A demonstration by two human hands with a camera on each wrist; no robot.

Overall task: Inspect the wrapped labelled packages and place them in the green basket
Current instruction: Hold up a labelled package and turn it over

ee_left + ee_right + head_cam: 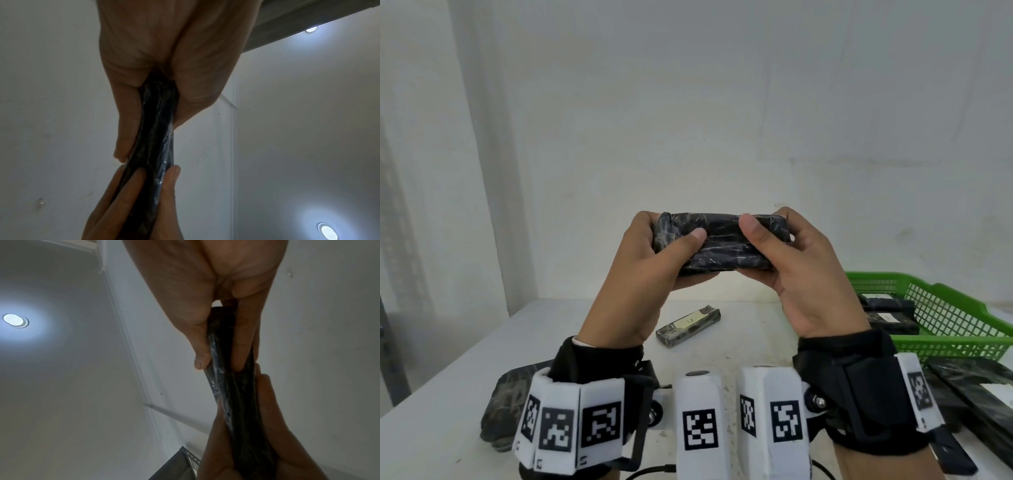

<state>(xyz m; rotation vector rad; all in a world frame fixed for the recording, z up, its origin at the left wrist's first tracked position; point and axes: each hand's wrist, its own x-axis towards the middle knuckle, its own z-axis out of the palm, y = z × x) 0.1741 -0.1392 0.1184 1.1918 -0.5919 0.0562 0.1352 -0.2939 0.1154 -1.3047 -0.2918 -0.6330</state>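
Observation:
Both hands hold one black wrapped package [720,245] up in front of me, above the table. My left hand [654,260] grips its left end, thumb on the near face. My right hand [787,253] grips its right end the same way. No label shows on the face turned to me. The wrist views show the package edge-on [158,139] [230,386], pinched between thumb and fingers of my left hand [144,91] and my right hand [226,331]. The green basket [959,339] stands at the right with labelled packages [890,310] inside.
A small labelled package [688,325] lies on the white table [448,394] below my hands. Another dark package [512,404] lies at the near left behind my left wrist. More dark packages [983,387] lie at the near right in front of the basket. A white wall stands behind.

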